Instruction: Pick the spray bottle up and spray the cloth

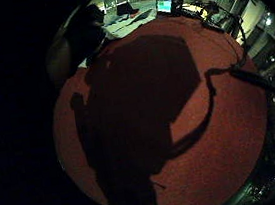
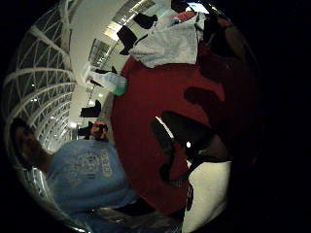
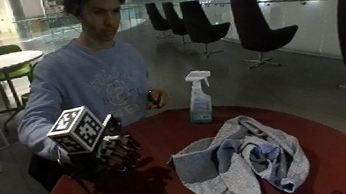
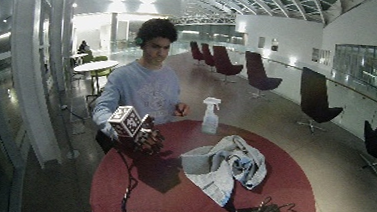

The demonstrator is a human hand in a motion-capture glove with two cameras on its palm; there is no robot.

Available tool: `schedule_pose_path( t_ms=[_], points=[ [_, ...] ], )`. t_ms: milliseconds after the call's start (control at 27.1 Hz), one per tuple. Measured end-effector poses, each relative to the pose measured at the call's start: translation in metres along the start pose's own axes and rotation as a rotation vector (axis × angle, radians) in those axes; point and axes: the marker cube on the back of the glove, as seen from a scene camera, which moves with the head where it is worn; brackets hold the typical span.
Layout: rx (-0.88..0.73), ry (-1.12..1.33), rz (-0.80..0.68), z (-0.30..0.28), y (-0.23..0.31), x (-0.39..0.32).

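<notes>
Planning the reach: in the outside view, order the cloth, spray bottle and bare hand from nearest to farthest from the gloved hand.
1. Cloth, crumpled on the table beside the gloved hand.
2. Bare hand, raised at the table's far edge.
3. Spray bottle, upright, just beyond; nearly level with the bare hand.

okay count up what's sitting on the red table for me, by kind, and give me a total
Spray bottle: 1
Cloth, grey and blue, crumpled: 1
Total: 2, both on the red table. The gloved right hand hovers above the table and holds neither.

Light blue sweatshirt (image 3: 94, 84) with a printed chest emblem — long sleeves, crew neck.
</notes>
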Motion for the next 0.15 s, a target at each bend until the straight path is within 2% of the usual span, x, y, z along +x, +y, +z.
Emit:
schedule_pose_path(
  t_ms=[148],
  points=[
    [-0.003,-0.006,0.008,0.0028,0.0047,0.0018]
  ],
)
